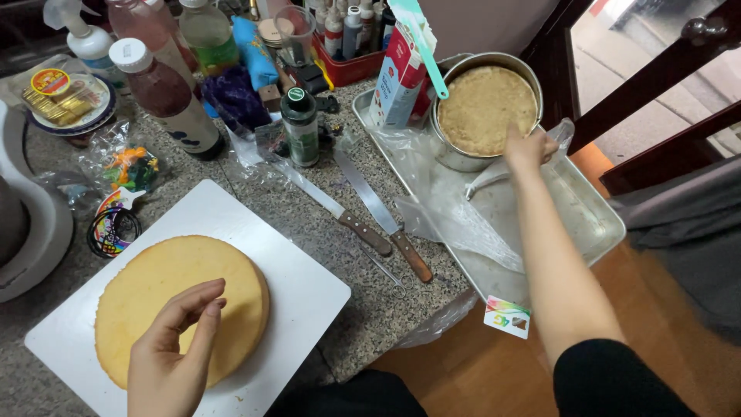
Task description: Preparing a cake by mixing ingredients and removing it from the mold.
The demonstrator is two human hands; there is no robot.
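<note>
A round yellow sponge cake layer (154, 286) lies on a white board (301, 286) at the near left of the granite counter. My left hand (174, 347) hovers over the layer's near side, fingers loosely curled, holding nothing. My right hand (529, 148) reaches far right to a round metal cake tin (463, 158) that holds a second, browner cake (485, 108). The fingers touch the tin's near rim. The tin stands on a metal baking tray (594, 224) lined with clear plastic film.
Two wooden-handled knives (363, 224) and small scissors (390, 276) lie between board and tray. A dark green-capped bottle (299, 127), several bottles, a carton (397, 77) with a teal spatula, a mixer base (31, 224) and sweets crowd the back. The tray overhangs the counter edge.
</note>
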